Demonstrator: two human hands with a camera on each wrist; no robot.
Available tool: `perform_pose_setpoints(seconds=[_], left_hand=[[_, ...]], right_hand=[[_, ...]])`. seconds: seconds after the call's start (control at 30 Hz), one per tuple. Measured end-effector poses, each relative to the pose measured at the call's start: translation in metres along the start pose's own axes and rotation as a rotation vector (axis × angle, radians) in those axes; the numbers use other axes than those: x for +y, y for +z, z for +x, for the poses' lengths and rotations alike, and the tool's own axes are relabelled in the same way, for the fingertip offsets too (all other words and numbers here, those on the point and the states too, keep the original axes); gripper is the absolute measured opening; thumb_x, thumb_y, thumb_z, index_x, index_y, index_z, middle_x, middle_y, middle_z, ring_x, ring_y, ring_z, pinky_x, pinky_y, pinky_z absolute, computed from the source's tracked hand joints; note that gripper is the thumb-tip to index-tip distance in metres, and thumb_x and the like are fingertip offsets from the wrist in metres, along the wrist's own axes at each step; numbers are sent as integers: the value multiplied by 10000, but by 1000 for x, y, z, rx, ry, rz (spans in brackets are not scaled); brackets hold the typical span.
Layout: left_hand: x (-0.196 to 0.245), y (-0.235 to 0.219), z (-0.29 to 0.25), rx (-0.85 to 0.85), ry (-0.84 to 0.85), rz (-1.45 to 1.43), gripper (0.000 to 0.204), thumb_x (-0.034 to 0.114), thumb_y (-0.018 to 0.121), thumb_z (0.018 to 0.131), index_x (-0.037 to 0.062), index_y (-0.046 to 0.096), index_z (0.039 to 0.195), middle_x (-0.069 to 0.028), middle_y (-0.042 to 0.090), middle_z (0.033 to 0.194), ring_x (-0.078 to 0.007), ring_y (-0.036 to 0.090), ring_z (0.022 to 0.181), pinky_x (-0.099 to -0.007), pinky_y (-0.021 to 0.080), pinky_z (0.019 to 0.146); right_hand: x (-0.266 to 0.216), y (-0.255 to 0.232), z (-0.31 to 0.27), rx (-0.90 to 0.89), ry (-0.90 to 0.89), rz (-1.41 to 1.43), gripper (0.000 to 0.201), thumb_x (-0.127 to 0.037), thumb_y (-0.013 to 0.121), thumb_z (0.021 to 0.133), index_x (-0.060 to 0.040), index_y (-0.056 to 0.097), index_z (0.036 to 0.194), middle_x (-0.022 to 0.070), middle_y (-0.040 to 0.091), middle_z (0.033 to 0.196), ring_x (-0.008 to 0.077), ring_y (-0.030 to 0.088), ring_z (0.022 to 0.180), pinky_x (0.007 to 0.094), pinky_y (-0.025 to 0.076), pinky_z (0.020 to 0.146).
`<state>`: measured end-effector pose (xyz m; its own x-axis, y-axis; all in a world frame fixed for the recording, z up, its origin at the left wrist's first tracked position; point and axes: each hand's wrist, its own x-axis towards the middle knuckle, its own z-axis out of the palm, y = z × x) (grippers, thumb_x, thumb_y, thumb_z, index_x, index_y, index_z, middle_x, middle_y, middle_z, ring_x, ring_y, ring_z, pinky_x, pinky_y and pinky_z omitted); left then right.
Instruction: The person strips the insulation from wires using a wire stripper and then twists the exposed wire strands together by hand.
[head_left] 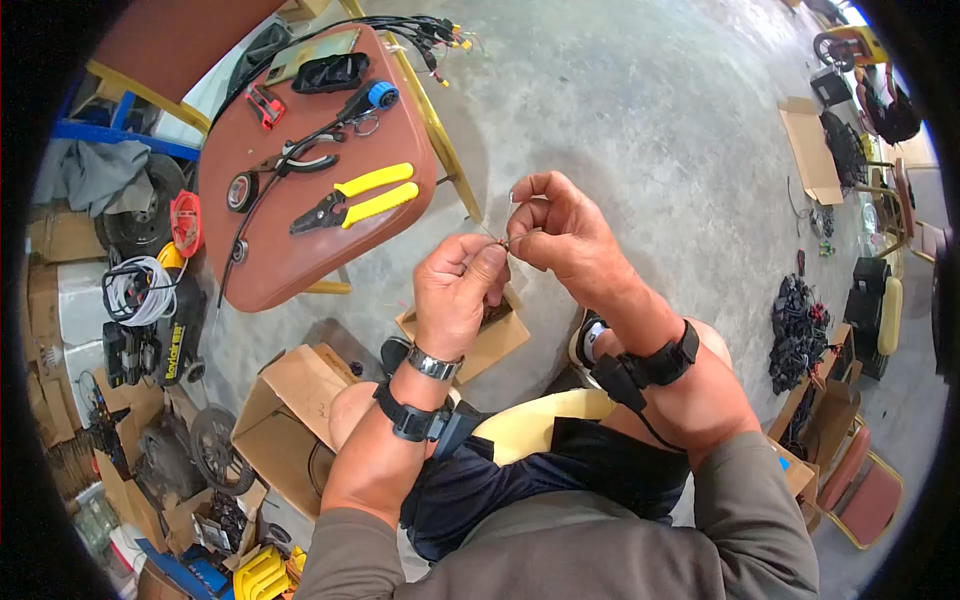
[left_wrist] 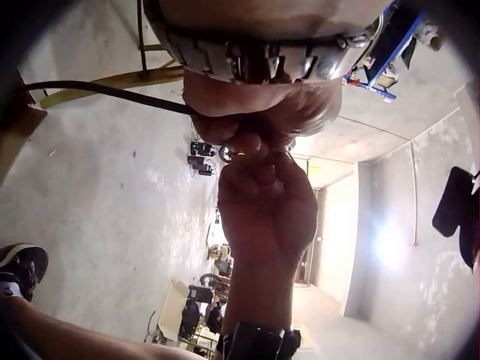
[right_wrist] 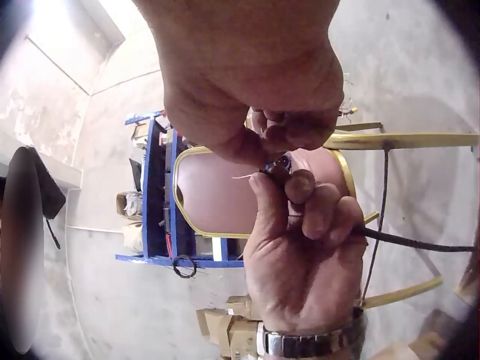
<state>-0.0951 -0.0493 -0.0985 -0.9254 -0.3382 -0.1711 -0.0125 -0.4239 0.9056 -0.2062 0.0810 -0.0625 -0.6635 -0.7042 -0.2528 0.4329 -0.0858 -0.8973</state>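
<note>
In the head view both hands meet at the middle. My left hand (head_left: 458, 285) pinches the end of a black cable between thumb and fingers. The cable (right_wrist: 420, 241) runs out from the little-finger side of that palm in the right wrist view. Thin wires (head_left: 503, 241) stick out at the pinch, one with a reddish tint. My right hand (head_left: 562, 228) pinches a thin wire between thumb and forefinger, close against the left fingertips. A pale strand (right_wrist: 242, 177) shows beside the left thumb. The fingers hide much of the cable end.
Left of the hands, a brown chair seat (head_left: 290, 245) bears yellow-handled wire strippers (head_left: 375, 196), a cable with a blue connector (head_left: 381, 95) and a red-and-grey tool (head_left: 265, 106). An open cardboard box (head_left: 495, 345) stands below the hands; another carton (head_left: 285, 400) is by the left knee.
</note>
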Motion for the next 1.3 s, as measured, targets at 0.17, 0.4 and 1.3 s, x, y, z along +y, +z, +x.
perform_pose_setpoints(seconds=[0.17,0.4,1.3], left_hand=[[1,-2,-3,-9,38,77,143,161,655,944,23,617,941,-16,606,732,-73,510,575,-207,397,511],[2,-3,-7,5,146,265,118,130,640,949,15,615,958,-15,603,727,-60,505,571,-197,390,506],[3,-2,1,71,-203,-16,170,210,628,959,40,636,943,-28,570,651,-73,412,435,-204,316,398]], right_hand=[[-2,1,0,-60,27,20,474,67,592,760,13,463,1213,52,573,838,115,555,770,260,450,673],[2,1,-3,-92,52,52,484,70,591,760,6,470,1224,54,588,840,120,562,765,269,453,670],[0,-13,-3,85,-176,-548,455,91,552,784,-38,506,1218,-5,541,777,65,491,701,236,414,619]])
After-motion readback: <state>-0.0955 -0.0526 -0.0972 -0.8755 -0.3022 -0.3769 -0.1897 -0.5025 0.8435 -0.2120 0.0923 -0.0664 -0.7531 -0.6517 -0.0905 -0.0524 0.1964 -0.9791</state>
